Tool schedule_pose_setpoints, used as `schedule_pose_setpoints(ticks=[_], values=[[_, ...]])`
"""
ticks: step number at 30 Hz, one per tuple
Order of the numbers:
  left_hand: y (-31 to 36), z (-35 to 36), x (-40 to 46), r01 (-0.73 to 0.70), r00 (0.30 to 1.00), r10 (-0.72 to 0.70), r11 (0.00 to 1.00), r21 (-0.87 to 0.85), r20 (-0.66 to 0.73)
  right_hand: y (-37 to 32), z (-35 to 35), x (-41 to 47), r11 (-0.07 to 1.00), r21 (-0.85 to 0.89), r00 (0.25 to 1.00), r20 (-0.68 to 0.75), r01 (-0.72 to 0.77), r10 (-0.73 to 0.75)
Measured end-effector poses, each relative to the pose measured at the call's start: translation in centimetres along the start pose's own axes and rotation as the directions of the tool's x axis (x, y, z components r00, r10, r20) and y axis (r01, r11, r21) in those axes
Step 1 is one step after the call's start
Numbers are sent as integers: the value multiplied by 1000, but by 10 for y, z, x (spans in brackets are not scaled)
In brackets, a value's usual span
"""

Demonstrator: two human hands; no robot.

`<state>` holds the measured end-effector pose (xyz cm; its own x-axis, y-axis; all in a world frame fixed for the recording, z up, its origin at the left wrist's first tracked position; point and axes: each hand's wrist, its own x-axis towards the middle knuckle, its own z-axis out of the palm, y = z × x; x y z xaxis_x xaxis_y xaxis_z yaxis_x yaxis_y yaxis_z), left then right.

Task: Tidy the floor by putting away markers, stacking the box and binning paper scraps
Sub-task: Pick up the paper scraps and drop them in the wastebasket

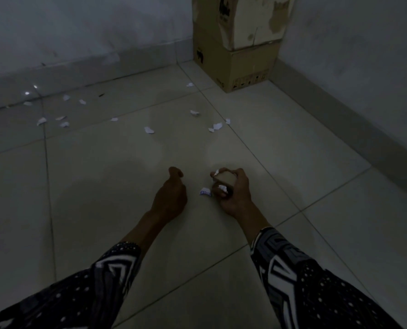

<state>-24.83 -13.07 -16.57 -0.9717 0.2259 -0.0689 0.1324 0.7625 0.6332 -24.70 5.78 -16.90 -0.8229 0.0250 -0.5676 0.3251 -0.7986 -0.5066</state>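
Note:
My right hand [233,193] grips a bunch of paper scraps [225,180], with white bits sticking out between the fingers. One printed scrap [205,192] lies on the tiled floor just left of that hand. My left hand [171,193] hovers low over the floor beside it, fingers loosely curled and holding nothing I can see. Several white scraps lie farther out: one [149,130] in the middle, a cluster [216,126] to the right, more [62,121] at the left. Two cardboard boxes [243,39] stand stacked in the far corner. No markers are in view.
Grey walls with a tiled skirting close the floor at the back and right. The stacked boxes fill the corner. The room is dim, and a dark speck [101,94] lies near the back wall.

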Motion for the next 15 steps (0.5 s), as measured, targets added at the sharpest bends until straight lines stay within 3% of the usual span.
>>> schedule_pose_setpoints(ticks=[8, 15], values=[[18, 29, -5, -266, 962, 271, 925, 269, 22, -1, 1, -1, 999, 36, 1000, -5, -5, 5], [16, 40, 0, -279, 960, 245, 832, 480, 133, -3, -1, -5, 1000, 20, 1000, -30, 5, -4]])
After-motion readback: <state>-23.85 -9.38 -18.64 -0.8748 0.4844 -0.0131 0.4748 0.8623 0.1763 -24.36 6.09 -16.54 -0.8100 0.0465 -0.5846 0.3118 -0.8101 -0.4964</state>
